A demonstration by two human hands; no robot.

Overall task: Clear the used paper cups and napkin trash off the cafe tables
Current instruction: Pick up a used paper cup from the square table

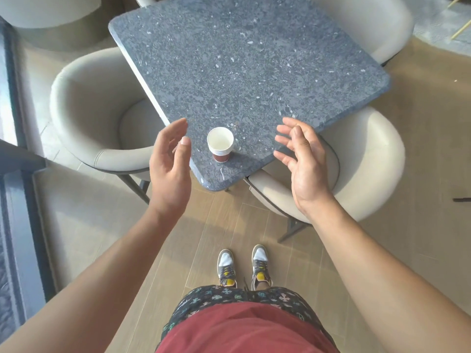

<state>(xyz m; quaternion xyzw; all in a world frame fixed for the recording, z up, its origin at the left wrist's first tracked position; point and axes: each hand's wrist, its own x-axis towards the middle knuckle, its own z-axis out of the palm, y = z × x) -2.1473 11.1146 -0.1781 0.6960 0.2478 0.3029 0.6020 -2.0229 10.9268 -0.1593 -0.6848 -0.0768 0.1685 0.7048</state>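
Observation:
A stack of paper cups (220, 144), white inside with a dark red base, stands upright near the closest corner of the speckled grey table (249, 62). My left hand (170, 169) hovers to the left of the cups with relaxed fingers, palm facing right, holding nothing. To the right of the cups my right hand (303, 161) is raised with spread fingers, palm facing left, also holding nothing. Neither hand touches the cups. No napkin is in view.
Cream tub chairs surround the table: one at the left (102, 115), one at the right front (367, 164), one at the back right (369, 26). A dark window frame (17, 200) runs down the left. Wooden floor lies under my feet.

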